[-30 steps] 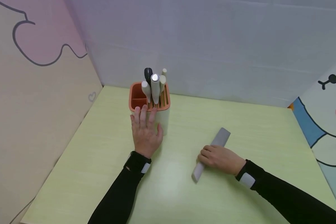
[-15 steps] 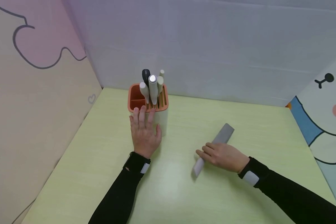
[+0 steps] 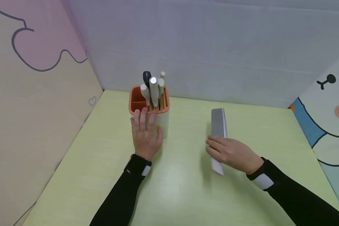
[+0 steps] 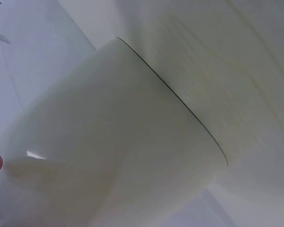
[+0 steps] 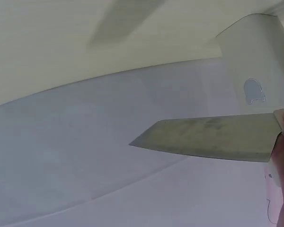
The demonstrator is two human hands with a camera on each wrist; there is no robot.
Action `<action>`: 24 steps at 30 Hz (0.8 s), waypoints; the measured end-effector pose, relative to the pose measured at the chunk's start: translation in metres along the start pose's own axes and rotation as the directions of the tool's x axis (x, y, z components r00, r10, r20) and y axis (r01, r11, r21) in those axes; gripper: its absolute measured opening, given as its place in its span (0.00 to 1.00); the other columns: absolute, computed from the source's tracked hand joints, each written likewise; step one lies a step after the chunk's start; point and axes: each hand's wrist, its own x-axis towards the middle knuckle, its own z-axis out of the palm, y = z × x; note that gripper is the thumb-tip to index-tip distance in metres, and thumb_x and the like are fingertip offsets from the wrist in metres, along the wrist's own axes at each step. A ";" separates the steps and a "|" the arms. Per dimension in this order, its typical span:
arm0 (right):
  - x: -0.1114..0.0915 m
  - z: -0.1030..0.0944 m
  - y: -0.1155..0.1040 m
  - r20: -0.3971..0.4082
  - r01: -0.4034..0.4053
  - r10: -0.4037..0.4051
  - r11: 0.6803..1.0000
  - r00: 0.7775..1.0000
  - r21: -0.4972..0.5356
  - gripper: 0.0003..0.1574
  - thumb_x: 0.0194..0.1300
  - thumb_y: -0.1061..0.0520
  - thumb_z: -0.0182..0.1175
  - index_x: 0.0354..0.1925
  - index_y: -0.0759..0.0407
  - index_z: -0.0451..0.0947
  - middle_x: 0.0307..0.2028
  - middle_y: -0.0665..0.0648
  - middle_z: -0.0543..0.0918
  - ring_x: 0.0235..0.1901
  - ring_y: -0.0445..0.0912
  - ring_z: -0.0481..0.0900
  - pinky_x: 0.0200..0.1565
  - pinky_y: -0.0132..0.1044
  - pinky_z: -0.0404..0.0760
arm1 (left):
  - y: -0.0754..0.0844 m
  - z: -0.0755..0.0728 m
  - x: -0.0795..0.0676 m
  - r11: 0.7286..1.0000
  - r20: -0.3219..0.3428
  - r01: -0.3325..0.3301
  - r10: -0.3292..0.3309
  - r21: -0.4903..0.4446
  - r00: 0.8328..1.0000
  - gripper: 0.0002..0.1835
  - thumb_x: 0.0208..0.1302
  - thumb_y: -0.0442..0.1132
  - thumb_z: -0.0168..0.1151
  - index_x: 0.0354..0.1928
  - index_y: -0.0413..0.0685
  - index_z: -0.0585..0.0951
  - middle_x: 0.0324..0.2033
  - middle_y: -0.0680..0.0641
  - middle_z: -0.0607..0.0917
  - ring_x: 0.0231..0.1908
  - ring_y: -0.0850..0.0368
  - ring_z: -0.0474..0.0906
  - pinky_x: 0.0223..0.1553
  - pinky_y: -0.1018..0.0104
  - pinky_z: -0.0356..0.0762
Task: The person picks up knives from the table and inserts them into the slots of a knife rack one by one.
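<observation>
My right hand [image 3: 234, 152] grips a kitchen knife [image 3: 218, 122] by its pale handle, the broad grey blade pointing away toward the back wall. A shadow falls on the table to the knife's left. In the right wrist view the blade [image 5: 213, 137] tapers to an angled tip, with fingers at the right edge. My left hand [image 3: 145, 138] lies with spread, straight fingers against the front of a white knife holder [image 3: 164, 124] with an orange top. Its pale wall [image 4: 109, 118] fills much of the left wrist view, a fingertip at the left edge.
Several pale handles and a black handle [image 3: 147, 77] stand up from the holder's slots; open compartments [image 3: 137, 94] lie on its left side. A light yellow-green table [image 3: 180, 194] spreads underneath. A pale wall [image 3: 214, 53] rises behind it, with cartoon-painted panels at both sides.
My right hand has raised the knife and turned it from slanting to nearly straight ahead, shifting a little right. My left hand stays on the holder.
</observation>
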 end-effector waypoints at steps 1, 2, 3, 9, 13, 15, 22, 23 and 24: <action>-0.001 0.000 0.000 -0.024 0.003 -0.003 1.000 1.000 0.003 0.28 0.46 0.70 0.69 0.48 0.65 0.73 0.49 0.63 0.80 0.52 0.54 0.75 0.42 0.44 0.82 | 0.000 0.000 0.000 1.000 0.000 0.000 0.000 -0.001 1.000 0.40 0.55 0.41 0.60 0.69 0.50 0.54 0.69 0.41 0.52 0.68 0.42 0.44 0.65 0.38 0.50; -0.002 0.000 0.000 -0.050 0.006 -0.006 1.000 0.999 0.003 0.23 0.52 0.71 0.64 0.48 0.65 0.73 0.50 0.64 0.80 0.52 0.54 0.75 0.41 0.44 0.82 | 0.000 0.000 0.000 1.000 0.000 0.000 0.000 0.000 1.000 0.40 0.56 0.41 0.60 0.69 0.50 0.54 0.69 0.41 0.52 0.68 0.42 0.44 0.65 0.38 0.49; -0.003 0.000 -0.001 -0.077 0.009 -0.008 1.000 0.997 0.007 0.18 0.58 0.72 0.58 0.48 0.65 0.74 0.50 0.64 0.80 0.52 0.54 0.75 0.40 0.44 0.83 | 0.001 0.000 0.000 1.000 0.000 0.000 0.000 0.002 1.000 0.40 0.56 0.42 0.60 0.69 0.50 0.54 0.69 0.41 0.52 0.68 0.42 0.44 0.65 0.38 0.50; -0.002 0.000 -0.001 -0.204 0.036 -0.032 0.999 0.978 0.017 0.23 0.73 0.70 0.31 0.44 0.65 0.75 0.47 0.64 0.81 0.50 0.56 0.77 0.37 0.46 0.83 | 0.001 -0.002 0.000 1.000 -0.003 0.004 -0.004 0.006 1.000 0.40 0.55 0.41 0.60 0.69 0.50 0.54 0.69 0.41 0.52 0.68 0.42 0.44 0.64 0.38 0.52; 0.006 -0.010 0.000 -0.266 0.053 -0.050 0.999 0.963 0.003 0.22 0.72 0.70 0.34 0.41 0.65 0.76 0.45 0.64 0.82 0.47 0.56 0.79 0.37 0.46 0.83 | 0.001 -0.002 -0.001 1.000 -0.010 0.005 -0.005 0.007 1.000 0.41 0.54 0.41 0.61 0.69 0.49 0.54 0.69 0.41 0.53 0.68 0.42 0.44 0.64 0.37 0.52; 0.013 -0.019 0.001 -0.310 0.067 -0.068 0.998 0.948 -0.016 0.19 0.71 0.71 0.38 0.39 0.65 0.77 0.44 0.64 0.83 0.46 0.55 0.79 0.37 0.45 0.83 | 0.001 -0.003 0.000 1.000 -0.010 0.004 -0.004 0.006 1.000 0.40 0.54 0.40 0.60 0.69 0.49 0.54 0.69 0.41 0.53 0.68 0.42 0.44 0.64 0.37 0.53; 0.037 -0.046 0.008 -0.428 0.106 -0.118 0.993 0.896 -0.051 0.13 0.68 0.71 0.46 0.37 0.65 0.78 0.43 0.64 0.83 0.45 0.55 0.80 0.36 0.44 0.83 | 0.002 -0.004 0.001 1.000 -0.001 0.000 0.000 -0.006 1.000 0.39 0.57 0.41 0.58 0.69 0.49 0.54 0.69 0.41 0.53 0.68 0.42 0.44 0.63 0.37 0.53; 0.040 -0.049 0.010 -0.439 0.106 -0.119 0.993 0.890 -0.056 0.13 0.67 0.70 0.46 0.37 0.65 0.78 0.43 0.64 0.83 0.45 0.55 0.80 0.35 0.44 0.83 | 0.002 -0.004 0.001 1.000 -0.001 -0.001 0.001 -0.008 1.000 0.38 0.57 0.41 0.57 0.69 0.49 0.54 0.69 0.41 0.52 0.68 0.42 0.44 0.63 0.37 0.52; 0.043 -0.051 0.011 -0.450 0.103 -0.118 0.993 0.885 -0.058 0.12 0.67 0.70 0.47 0.37 0.65 0.78 0.43 0.64 0.83 0.45 0.55 0.80 0.33 0.43 0.83 | 0.003 -0.004 0.001 1.000 0.000 -0.002 0.002 -0.010 1.000 0.38 0.57 0.41 0.57 0.69 0.49 0.54 0.69 0.41 0.52 0.68 0.42 0.44 0.64 0.37 0.52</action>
